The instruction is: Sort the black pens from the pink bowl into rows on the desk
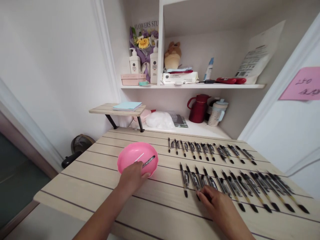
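Observation:
Over a pink bowl [125, 155] on the left of the table, my left hand [133, 176] is closed on a short clear-and-dark pen part [149, 161] that slants up to the right. A thin white stick [139, 157] shows just past its fingers, inside the bowl. My right hand [217, 201] is at the front row of pens [235, 186], its fingers pinched on the lower end of a pen [192, 178] near the row's left side. The fingertips partly hide that end. Smaller dark clear pieces lie between the pens.
Behind lies a second row of pens [201, 151]. A small raised shelf [100, 109] with blue paper [128, 106] stands at the back left. A red jug [199, 108] and a pale cup [217, 113] stand in the recess, under a loaded white shelf [212, 86].

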Motion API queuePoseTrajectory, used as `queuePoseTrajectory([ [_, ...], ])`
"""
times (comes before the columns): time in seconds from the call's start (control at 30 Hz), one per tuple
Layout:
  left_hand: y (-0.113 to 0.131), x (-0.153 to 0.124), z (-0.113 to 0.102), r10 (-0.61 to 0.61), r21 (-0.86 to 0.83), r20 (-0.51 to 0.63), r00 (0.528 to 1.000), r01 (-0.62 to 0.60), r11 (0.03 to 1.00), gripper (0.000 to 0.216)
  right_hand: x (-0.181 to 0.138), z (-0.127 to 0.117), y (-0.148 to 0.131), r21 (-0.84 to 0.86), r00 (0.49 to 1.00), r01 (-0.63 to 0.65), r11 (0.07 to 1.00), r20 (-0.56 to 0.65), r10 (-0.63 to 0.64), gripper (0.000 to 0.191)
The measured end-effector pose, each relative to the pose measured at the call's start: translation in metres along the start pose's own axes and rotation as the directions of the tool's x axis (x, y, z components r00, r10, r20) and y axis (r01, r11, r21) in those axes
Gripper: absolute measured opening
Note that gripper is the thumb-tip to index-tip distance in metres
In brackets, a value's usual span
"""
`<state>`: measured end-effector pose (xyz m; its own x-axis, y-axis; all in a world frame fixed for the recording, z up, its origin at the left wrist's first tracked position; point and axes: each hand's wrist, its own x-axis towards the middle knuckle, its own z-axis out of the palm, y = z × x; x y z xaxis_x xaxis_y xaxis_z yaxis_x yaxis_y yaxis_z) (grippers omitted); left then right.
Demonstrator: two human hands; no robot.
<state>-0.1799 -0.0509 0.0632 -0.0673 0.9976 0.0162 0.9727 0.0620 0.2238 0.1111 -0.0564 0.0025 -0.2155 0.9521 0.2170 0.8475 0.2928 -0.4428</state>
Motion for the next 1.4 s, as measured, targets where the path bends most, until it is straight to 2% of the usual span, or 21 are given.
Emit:
queuePoseTrajectory([
  [0.13,0.009,-0.014,-0.003,0.036,0.046,-0.008,0.999,-0.035,0.998,0.034,-0.002,0.002,0.000,-0.009,0.999,-0.018,1.000,0.027,0.019,0.031],
  [0.23,0.010,-0.018,-0.005,0.054,0.090,0.024,0.998,-0.056,0.994,0.027,-0.002,0.002,0.000,-0.002,0.999,-0.023,1.000,0.032,0.024,0.030],
  [0.33,0.009,-0.020,-0.001,0.069,0.157,0.046,0.997,-0.075,0.985,0.021,-0.004,0.001,0.000,0.010,0.999,-0.025,1.000,0.031,0.025,0.030],
  [0.57,0.000,-0.026,0.002,0.057,0.261,0.043,0.997,-0.066,0.963,0.029,-0.005,0.003,0.001,0.042,0.999,-0.024,0.999,0.026,0.023,0.032],
  [0.73,-0.013,-0.027,-0.002,-0.001,0.309,0.017,1.000,-0.004,0.951,0.031,-0.005,0.004,-0.003,0.056,0.999,-0.040,0.998,0.024,0.039,0.028],
  [0.97,-0.044,-0.023,-0.010,-0.124,0.342,-0.058,0.991,0.136,0.930,0.028,-0.006,0.001,-0.009,0.071,0.999,-0.030,0.997,0.021,0.028,0.026],
  [1.07,-0.040,-0.023,-0.013,-0.187,0.261,-0.146,0.971,0.220,0.940,0.030,-0.002,0.001,-0.012,0.138,0.999,-0.038,0.990,0.020,0.035,0.026],
  [1.1,-0.033,-0.024,-0.012,-0.178,0.198,-0.171,0.969,0.211,0.957,0.031,0.000,0.001,-0.014,0.186,0.999,-0.043,0.982,0.027,0.039,0.026],
  [1.13,-0.023,-0.025,-0.010,-0.147,0.117,-0.187,0.971,0.170,0.978,0.032,0.003,0.002,-0.017,0.255,0.998,-0.052,0.966,0.039,0.044,0.027],
  [1.2,0.002,-0.028,-0.001,-0.001,-0.099,-0.170,0.985,-0.016,0.995,0.030,0.010,0.003,-0.026,0.455,0.995,-0.088,0.886,0.084,0.055,0.025],
  [1.27,0.029,-0.031,0.011,0.144,-0.329,-0.115,0.983,-0.175,0.928,0.030,0.018,0.005,-0.037,0.678,0.986,-0.159,0.717,0.150,0.076,0.021],
  [1.33,0.052,-0.033,0.024,0.222,-0.494,-0.067,0.973,-0.226,0.839,0.028,0.024,0.007,-0.048,0.830,0.974,-0.226,0.510,0.205,0.098,0.029],
  [1.4,0.067,-0.034,0.035,0.253,-0.593,-0.046,0.967,-0.230,0.771,0.026,0.029,0.008,-0.056,0.901,0.972,-0.231,0.368,0.198,0.125,0.035],
])
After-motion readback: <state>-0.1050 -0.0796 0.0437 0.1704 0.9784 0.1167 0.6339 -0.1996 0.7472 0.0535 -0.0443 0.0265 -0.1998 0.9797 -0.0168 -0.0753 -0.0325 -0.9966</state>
